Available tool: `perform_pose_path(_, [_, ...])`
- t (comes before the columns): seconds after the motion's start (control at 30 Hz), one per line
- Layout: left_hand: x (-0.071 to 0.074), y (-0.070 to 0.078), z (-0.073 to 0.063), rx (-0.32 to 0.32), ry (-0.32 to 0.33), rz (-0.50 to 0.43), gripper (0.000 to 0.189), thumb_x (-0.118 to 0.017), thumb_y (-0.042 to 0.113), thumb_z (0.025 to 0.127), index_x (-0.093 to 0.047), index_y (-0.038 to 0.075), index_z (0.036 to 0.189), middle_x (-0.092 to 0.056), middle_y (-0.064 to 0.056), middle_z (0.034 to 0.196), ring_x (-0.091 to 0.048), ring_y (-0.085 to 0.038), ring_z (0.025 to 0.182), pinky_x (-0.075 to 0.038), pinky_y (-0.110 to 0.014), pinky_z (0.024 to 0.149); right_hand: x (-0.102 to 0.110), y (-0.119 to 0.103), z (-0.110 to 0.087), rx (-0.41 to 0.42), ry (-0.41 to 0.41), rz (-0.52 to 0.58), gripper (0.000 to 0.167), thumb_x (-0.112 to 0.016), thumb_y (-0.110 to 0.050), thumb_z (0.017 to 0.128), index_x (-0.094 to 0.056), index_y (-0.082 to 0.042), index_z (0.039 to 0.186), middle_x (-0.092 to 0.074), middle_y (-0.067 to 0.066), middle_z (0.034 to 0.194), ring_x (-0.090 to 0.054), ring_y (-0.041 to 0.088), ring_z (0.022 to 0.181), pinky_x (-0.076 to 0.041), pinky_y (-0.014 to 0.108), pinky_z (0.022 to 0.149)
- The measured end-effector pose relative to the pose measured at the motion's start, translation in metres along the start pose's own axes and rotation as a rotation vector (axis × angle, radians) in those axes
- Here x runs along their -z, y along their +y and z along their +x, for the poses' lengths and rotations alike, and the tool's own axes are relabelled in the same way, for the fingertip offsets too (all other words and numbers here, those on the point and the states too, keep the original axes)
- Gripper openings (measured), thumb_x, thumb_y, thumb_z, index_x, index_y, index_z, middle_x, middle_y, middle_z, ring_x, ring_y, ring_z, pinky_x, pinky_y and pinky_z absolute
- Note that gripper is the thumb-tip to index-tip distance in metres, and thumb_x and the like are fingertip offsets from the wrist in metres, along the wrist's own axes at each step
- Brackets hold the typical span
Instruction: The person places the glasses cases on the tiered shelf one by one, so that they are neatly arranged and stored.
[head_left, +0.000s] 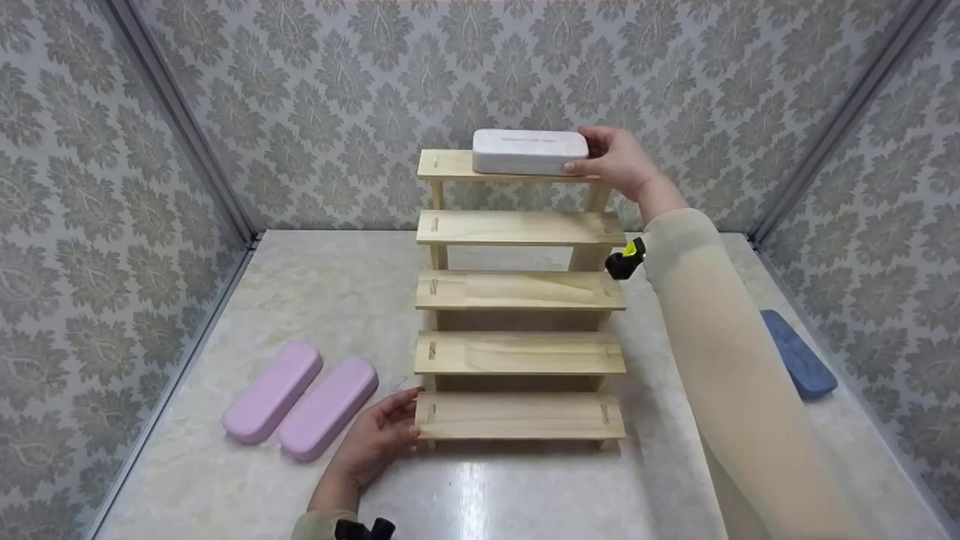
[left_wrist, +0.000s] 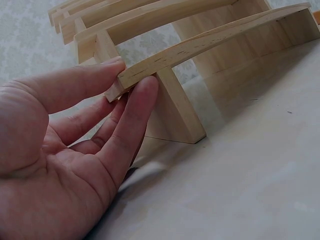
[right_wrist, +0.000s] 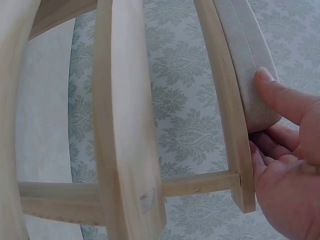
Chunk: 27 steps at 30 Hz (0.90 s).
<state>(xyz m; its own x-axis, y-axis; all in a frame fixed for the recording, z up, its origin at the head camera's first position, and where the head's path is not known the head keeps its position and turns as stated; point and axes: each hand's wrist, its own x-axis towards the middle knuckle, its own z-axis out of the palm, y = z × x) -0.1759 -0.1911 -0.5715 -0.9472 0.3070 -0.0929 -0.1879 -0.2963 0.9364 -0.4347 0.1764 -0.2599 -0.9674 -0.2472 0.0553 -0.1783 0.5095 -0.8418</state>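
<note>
A tiered wooden stand with several step-like shelves stands in the middle of the table. On its top shelf lies a white glasses case with small print on the lid. My right hand grips the case's right end, thumb on the front and fingers behind. In the right wrist view, the thumb presses near the seam of the case, which is against the top board. Down at the front, my left hand pinches the left end of the lowest shelf between thumb and fingers.
Two pink cases lie side by side on the table, left of the stand. At the right, a blue case is partly hidden behind my right sleeve. Patterned walls enclose the back and sides.
</note>
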Motion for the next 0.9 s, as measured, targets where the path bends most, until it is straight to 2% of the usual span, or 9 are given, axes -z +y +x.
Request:
perform_pose_path(0.43, [0.002,-0.002,-0.001,-0.008,-0.025,-0.023,0.074,-0.062,-0.012,0.09,-0.028,-0.009,0.155,-0.062,-0.002,0.127,-0.066,-0.018,0.111,-0.063,-0.034,0.091,0.001,0.005,-0.007,0.065,0.019,0.085,0.08,-0.073,-0.005,0.093,-0.03,0.001,0.159,-0.034,0.017,0.166,-0.038,0.027,0.153,-0.033,0.033,0.127])
perform_pose_path(0.7, [0.001,-0.001,0.0,-0.013,-0.007,-0.022,0.073,-0.065,-0.013,0.087,-0.033,-0.01,0.153,-0.063,0.001,0.126,-0.063,-0.013,0.115,-0.06,-0.027,0.095,0.002,0.015,-0.015,0.143,0.1,0.223,0.067,-0.071,-0.004,0.094,-0.042,0.001,0.154,-0.046,0.019,0.158,-0.047,0.03,0.146,-0.041,0.034,0.122])
perform_pose_path(0.9, [0.002,-0.002,0.0,-0.038,-0.04,-0.045,0.067,-0.062,-0.013,0.089,-0.039,-0.005,0.152,-0.064,0.0,0.127,-0.064,-0.014,0.115,-0.06,-0.028,0.096,0.008,0.024,-0.027,0.204,0.159,0.298,0.062,-0.072,-0.006,0.093,-0.048,0.0,0.149,-0.05,0.021,0.153,-0.049,0.031,0.143,-0.044,0.033,0.119])
